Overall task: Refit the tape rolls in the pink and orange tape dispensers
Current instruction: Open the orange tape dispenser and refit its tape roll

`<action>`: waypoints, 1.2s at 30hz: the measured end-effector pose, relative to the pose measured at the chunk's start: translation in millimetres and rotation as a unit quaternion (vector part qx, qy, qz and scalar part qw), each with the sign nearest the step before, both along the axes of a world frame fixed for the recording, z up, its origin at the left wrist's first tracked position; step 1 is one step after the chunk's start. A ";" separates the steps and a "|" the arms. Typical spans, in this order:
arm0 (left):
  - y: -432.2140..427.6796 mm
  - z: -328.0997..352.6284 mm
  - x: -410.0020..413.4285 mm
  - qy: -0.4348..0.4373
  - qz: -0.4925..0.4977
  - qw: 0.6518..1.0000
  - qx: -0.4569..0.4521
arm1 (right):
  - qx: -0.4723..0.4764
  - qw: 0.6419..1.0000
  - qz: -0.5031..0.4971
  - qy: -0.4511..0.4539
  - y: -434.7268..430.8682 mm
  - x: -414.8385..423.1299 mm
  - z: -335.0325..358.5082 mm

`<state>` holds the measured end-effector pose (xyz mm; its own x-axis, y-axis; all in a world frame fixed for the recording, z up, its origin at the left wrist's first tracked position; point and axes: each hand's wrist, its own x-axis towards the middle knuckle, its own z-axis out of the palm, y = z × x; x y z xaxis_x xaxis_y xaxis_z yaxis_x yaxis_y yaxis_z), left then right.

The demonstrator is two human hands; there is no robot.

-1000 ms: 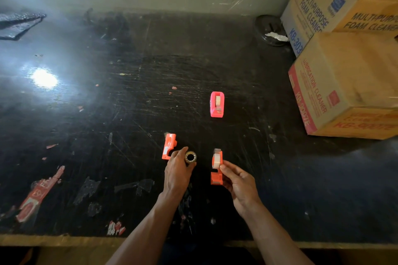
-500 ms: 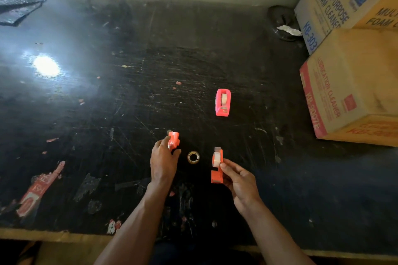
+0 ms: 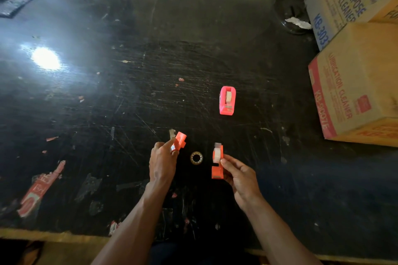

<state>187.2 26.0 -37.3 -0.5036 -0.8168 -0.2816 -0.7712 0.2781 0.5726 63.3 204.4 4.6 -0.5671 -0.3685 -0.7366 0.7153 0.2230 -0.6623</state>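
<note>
The left hand (image 3: pixel 162 162) is closed in a pinch on an orange dispenser piece (image 3: pixel 179 140), thumb and forefinger gripping its near end while the rest of it juts out beyond the fingertips, tilted and seemingly lifted off the black table (image 3: pixel 107 103); it looks like small, thin moulded plastic, so light and stiff, best held by its flat side walls rather than by any toothed cutter edge; whether it is a whole dispenser or half of one I cannot tell. Just to the right of that hand, in the gap between the two hands, a tape roll (image 3: pixel 196 157) lies flat on the table, touched by neither hand; I judge it light, rigid at its core and tacky along any loose end, easiest taken by the outer rim or with a fingertip through the hole. Right of the roll, the right hand (image 3: pixel 241 175) is partly closed, thumb and fingertips pinching the side of the orange dispenser (image 3: pixel 217 161), which stands on edge and shows a pale roll in its upper part; a firm pinch on the side walls should keep it from twisting when a roll is pressed in. Well beyond the right hand's fingertips the pink dispenser (image 3: pixel 227 100) rests on the table alone, a roll visible inside.
</note>
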 end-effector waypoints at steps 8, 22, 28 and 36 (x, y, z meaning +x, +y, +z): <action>2.4 -9.2 4.3 -0.017 -0.027 0.999 -0.003 | 0.002 1.000 0.005 -0.001 7.6 4.8 1.4; 14.5 9.2 0.5 0.066 0.049 0.986 0.146 | -0.001 1.000 0.004 0.003 6.9 4.1 5.1; 38.7 27.8 1.5 0.152 0.029 0.954 0.257 | -0.004 1.000 0.016 0.012 7.7 6.8 6.4; 64.3 35.5 7.2 0.242 0.032 0.903 0.352 | -0.021 0.999 0.014 0.023 17.2 9.8 12.1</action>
